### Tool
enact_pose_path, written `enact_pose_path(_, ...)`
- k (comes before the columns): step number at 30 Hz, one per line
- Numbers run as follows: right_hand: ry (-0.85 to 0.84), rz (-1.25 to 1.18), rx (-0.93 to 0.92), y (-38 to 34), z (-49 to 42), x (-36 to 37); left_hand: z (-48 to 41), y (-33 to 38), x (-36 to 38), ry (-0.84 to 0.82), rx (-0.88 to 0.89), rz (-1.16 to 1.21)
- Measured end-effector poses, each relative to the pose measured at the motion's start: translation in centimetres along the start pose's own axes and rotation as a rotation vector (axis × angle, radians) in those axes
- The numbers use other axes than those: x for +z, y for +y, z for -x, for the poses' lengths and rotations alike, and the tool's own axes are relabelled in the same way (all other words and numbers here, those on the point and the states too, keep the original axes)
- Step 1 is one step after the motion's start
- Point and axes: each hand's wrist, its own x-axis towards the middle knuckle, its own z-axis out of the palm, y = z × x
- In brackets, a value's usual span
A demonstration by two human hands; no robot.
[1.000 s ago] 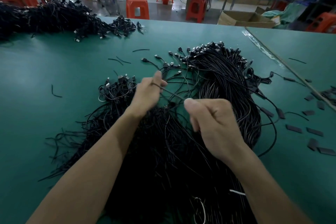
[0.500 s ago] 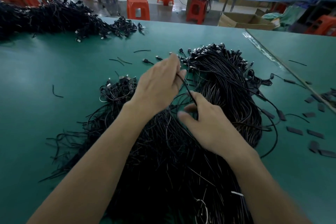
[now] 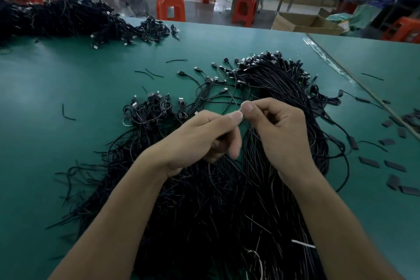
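Two bare hands work over a green surface [image 3: 45, 88] heaped with black cables. At the far left lies a long dark pile of cables [image 3: 56, 18], well apart from the work. Nearer, just left of the hands, sits a small cluster of coiled cables [image 3: 147, 111], plugs pointing away. It looks like the finished share, and it is small. The left hand [image 3: 204, 138] has its fingers curled, and its thumb tip meets the right hand [image 3: 277, 129], whose fingers are also curled. Together they pinch one thin black cable [image 3: 235, 104] just above the big loose heap [image 3: 272, 88]. That heap spreads beneath both forearms and out to the right, far larger than the coiled cluster, so most of the job seems left. At the near right, flat black pieces [image 3: 395, 165] lie scattered.
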Motion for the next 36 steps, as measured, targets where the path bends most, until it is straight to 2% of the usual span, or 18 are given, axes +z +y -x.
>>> enact_pose_path(2, -0.066, 0.011, 0.058, -0.1, 0.2, 0.2, 0.4, 0.3, 0.2, -0.004, 0.022, 0.261)
enact_pose_path(5, -0.202, 0.197, 0.101, -0.2, 0.7, 0.6, 0.5, 0.5, 0.0, 0.029, 0.093, 0.614)
enact_pose_path(7, -0.304, 0.296, 0.082, -0.4, 1.1, 0.7, 0.5, 0.4, -0.4, 0.081, 0.153, 0.753)
enact_pose_path(9, -0.422, 0.399, 0.041, -1.0, 1.5, 0.9, 0.5, -0.1, -0.5, 0.204, 0.188, 0.791)
enact_pose_path(11, -0.514, 0.524, 0.024, -1.5, 1.8, 1.1, 0.3, -0.7, -0.3, 0.37, 0.214, 0.713)
enact_pose_path(13, -0.57, 0.648, -0.014, -2.1, 1.9, 1.2, 0.2, -1.4, -0.1, 0.504, 0.263, 0.524)
enact_pose_path(16, -0.531, 0.652, -0.118, -3.0, 1.9, 1.2, 0.3, -1.9, -0.1, 0.605, 0.279, -0.044)
enact_pose_path(18, -0.423, 0.551, -0.149, -3.1, 1.6, 1.0, 0.6, -1.8, 0.3, 0.499, 0.21, -0.352)
enact_pose_path(19, -0.371, 0.499, -0.151, -3.0, 1.4, 0.8, 0.8, -1.7, 0.4, 0.442, 0.171, -0.381)
enact_pose_path(22, -0.284, 0.371, -0.127, -2.7, 0.9, 0.4, 1.2, -0.9, 0.5, 0.346, 0.089, -0.183)
enact_pose_path(26, -0.192, 0.141, -0.127, -2.6, 0.4, 0.1, 1.6, -0.6, 0.5, 0.159, -0.057, -0.036)
enact_pose_path(28, -0.138, 0.088, -0.134, -2.4, 0.1, 0.1, 1.7, -0.3, 0.4, 0.117, -0.115, 0.059)
enact_pose_path(32, -0.188, 0.101, 0.016, -1.2, 0.4, 0.2, 1.8, 0.0, 0.0, 0.064, 0.034, 0.442)
enact_pose_path(34, -0.233, 0.161, 0.091, -0.7, 1.0, 0.4, 1.9, 0.3, -0.2, 0.024, 0.143, 0.624)
enact_pose_path(36, -0.316, 0.262, 0.138, -0.5, 1.6, 0.7, 1.8, 0.5, -0.4, 0.056, 0.242, 0.765)
